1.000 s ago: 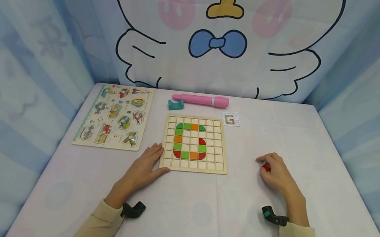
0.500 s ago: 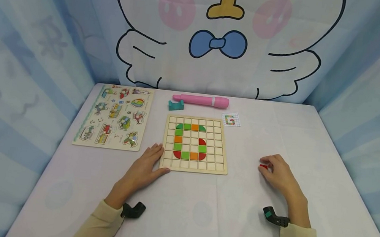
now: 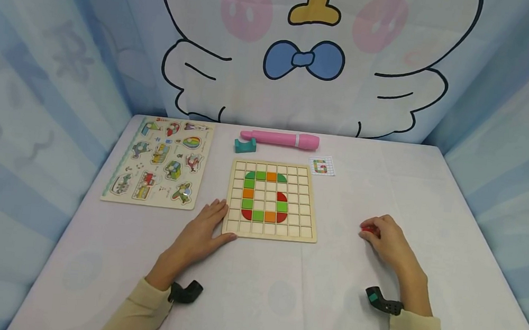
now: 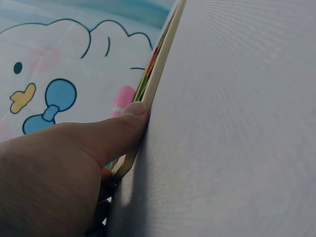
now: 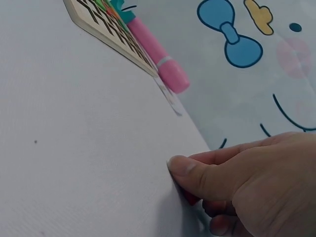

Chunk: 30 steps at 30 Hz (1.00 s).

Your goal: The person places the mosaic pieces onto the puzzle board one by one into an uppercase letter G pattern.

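A wooden grid board point(image 3: 307, 236) lies mid-table, with green, orange and red pieces set in some cells in the outline of a letter G. My left hand point(image 3: 200, 233) rests at its front left corner, fingers along the left edge and thumb point(image 4: 126, 118) against the front edge. To the right of the board, my right hand point(image 3: 388, 243) pinches a small red piece point(image 3: 369, 230) between thumb and fingers, close to the tabletop. In the right wrist view the thumb and fingers mostly cover the red piece point(image 5: 190, 197).
Behind the board lie a pink pen-shaped object point(image 3: 276, 139) and a teal notched block point(image 3: 245, 146). A small card point(image 3: 322, 166) with a printed G pattern lies past its back right corner. A picture puzzle board point(image 3: 156, 165) lies at the left of the table point(image 3: 252, 296).
My right hand has shifted slightly and its fingers have closed in around the red piece, which shows differently between them. The left hand and the grid board stay where they were.
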{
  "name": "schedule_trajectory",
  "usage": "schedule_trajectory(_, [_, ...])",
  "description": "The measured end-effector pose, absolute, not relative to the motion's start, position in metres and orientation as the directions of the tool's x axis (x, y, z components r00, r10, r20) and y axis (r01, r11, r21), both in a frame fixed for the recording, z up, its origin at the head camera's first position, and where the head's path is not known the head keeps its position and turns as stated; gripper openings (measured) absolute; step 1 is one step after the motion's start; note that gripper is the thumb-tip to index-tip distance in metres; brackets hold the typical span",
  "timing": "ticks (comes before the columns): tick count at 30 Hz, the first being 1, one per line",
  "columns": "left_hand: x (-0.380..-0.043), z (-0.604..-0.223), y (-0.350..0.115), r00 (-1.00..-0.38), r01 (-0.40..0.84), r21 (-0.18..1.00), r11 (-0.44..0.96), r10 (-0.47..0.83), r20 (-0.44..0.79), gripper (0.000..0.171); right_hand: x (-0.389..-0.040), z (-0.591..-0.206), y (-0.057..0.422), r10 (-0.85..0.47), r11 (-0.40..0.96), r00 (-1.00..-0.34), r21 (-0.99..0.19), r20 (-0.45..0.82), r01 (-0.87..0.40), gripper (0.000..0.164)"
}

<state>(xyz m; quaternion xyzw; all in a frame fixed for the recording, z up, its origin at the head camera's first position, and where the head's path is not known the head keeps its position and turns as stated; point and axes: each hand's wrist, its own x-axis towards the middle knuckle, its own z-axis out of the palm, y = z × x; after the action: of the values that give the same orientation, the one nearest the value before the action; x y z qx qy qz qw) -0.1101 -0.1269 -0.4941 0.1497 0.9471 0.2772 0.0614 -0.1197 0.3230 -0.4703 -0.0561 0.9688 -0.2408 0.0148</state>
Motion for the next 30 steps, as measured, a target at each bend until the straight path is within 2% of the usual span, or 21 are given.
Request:
schedule_trajectory(13, [-0.110,-0.493,-0.127,-0.946,0.259,0.551,0.793,0.322,-0.020,0.084,-0.129,-0.465,0.314,-0.166,0.870,-0.985,-0.464,0.045,-0.168,0.017])
schedule_trajectory(21, [-0.110,-0.492,-0.128,-0.942,0.285,0.547,0.787,0.336,0.008,0.083,-0.142,-0.455,0.300,-0.224,0.864,-0.973,-0.448,0.062,-0.228,0.024])
schedule_trajectory(30, [-0.111,-0.494,-0.128,-0.941,0.285,0.546,0.788,0.339,0.002,0.082,-0.156,-0.446,0.274,-0.218,0.844,-0.976,-0.498,0.018,-0.198,0.023])
